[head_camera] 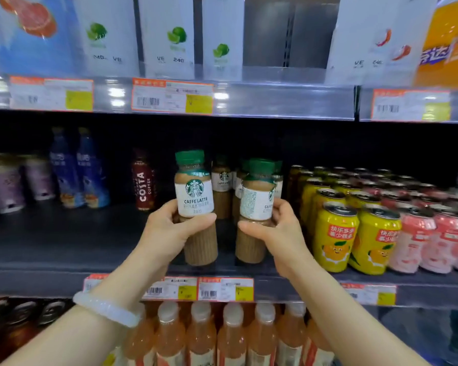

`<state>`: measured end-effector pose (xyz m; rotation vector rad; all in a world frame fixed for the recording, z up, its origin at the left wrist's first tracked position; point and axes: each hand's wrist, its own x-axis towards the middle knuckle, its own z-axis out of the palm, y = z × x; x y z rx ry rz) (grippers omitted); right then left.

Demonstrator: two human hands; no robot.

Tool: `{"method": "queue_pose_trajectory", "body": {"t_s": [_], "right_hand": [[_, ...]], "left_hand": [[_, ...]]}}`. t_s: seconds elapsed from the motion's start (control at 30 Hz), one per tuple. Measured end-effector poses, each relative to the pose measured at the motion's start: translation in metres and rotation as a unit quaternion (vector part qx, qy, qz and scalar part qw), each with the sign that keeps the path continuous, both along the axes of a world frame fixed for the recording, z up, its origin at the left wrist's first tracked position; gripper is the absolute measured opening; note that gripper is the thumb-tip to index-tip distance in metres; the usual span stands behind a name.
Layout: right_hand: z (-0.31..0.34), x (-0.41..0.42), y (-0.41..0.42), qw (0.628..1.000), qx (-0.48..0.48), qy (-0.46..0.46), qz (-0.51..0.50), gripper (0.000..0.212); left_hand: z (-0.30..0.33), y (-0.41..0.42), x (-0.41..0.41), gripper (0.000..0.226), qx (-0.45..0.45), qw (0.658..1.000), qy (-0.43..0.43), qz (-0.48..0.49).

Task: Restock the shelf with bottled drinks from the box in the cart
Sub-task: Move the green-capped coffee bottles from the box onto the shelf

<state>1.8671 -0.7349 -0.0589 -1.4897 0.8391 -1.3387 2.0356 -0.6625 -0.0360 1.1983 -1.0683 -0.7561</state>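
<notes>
Left hand (169, 228) wrapped around a caffe latte bottle (196, 207), fingers curled behind it and thumb across the front just under the white label; bottle upright, green cap on, base level with the front edge of the middle shelf (64, 233). Right hand (278, 225) grasping a second latte bottle (254, 210) the same way, label turned partly sideways, bottle tilted slightly. Both bottles held side by side, close but apart, at the shelf front; contact between bases and shelf cannot be told. More latte bottles (222, 186) standing behind them, deeper on the same shelf. White bangle (106, 309) on the left wrist. To the right on this shelf, rows of yellow cans (336, 239) and pink cans (413, 241). To the left, a dark red coffee bottle (143, 180), blue bottles (90, 170), purple cups (4, 188). Peach-coloured bottles (201, 336) on the shelf below. White cartons (167, 35) on the shelf above. Price tags (225, 289) along the shelf rails.
</notes>
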Motion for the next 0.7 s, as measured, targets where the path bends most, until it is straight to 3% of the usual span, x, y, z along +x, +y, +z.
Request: {"method": "queue_pose_trajectory", "body": {"t_s": [0.3, 0.7], "right_hand": [[-0.020, 0.018, -0.041, 0.998, -0.033, 0.053, -0.031, 0.069], [-0.025, -0.002, -0.058, 0.971, -0.061, 0.087, -0.214, 0.069]], "left_hand": [[-0.012, -0.049, 0.012, 0.032, 0.006, 1.000, 0.029, 0.000], [-0.008, -0.089, 0.020, 0.043, 0.028, 0.998, 0.025, -0.055]]}}
